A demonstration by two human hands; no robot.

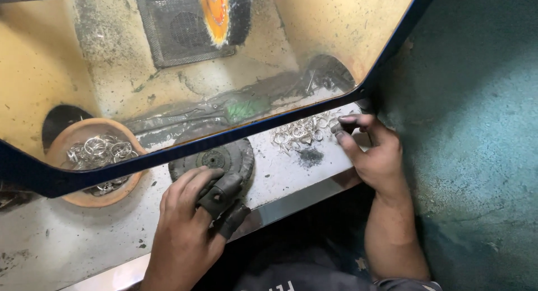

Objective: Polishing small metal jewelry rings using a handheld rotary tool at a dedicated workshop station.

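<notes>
Left hand (188, 223) sits bottom center, palm down on the tabletop (67, 235), fingers (221, 193) in dark guards, loosely curled, holding nothing, touching a dark disc (221, 156). Right hand (372, 153), center right, has fingers narrowed, pinching at the rings pile (300, 133). Clay bowl (73, 151) of rings sits far left.

Lighting moderate, warm inside the yellow enclosure (314, 27), cooler and dimmer over the teal wall (476, 128) at right. Clear shield (185, 72) carries hazy reflections and grime, softening everything behind it. Polishing wheel (224, 13) motion-blurred. Glare strip on the bench's metal edge (291, 204). Deep shadow below the bench. Both hands sharp; slight wide-angle stretch at corners.
</notes>
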